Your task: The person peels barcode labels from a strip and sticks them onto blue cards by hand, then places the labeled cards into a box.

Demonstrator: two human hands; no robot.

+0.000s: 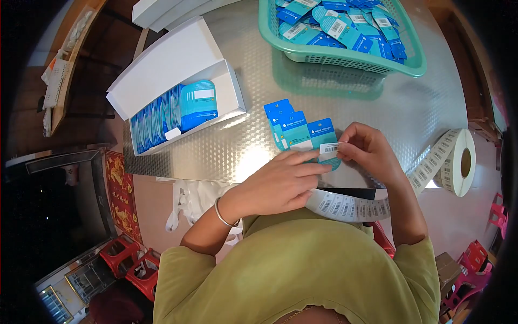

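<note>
Several blue and teal printed cards (295, 125) lie overlapping near the table's front edge. My left hand (280, 181), with a bracelet at its wrist, lies over their lower part, its fingers stretched out. Between thumb and forefinger, my right hand (369, 149) pinches the right end of a white barcode label (327, 148). That label is over the rightmost card, close to my left fingertips; whether it is stuck down I cannot tell. A strip of barcode labels (350, 208) curves below my hands, between the table edge and my body.
At the right edge is a label roll (463, 162) with its strip trailing. A green plastic basket (345, 55) full of similar cards stands at the back. An open white box (232, 92) holding a row of cards sits left. Red stools (143, 272) are on the floor.
</note>
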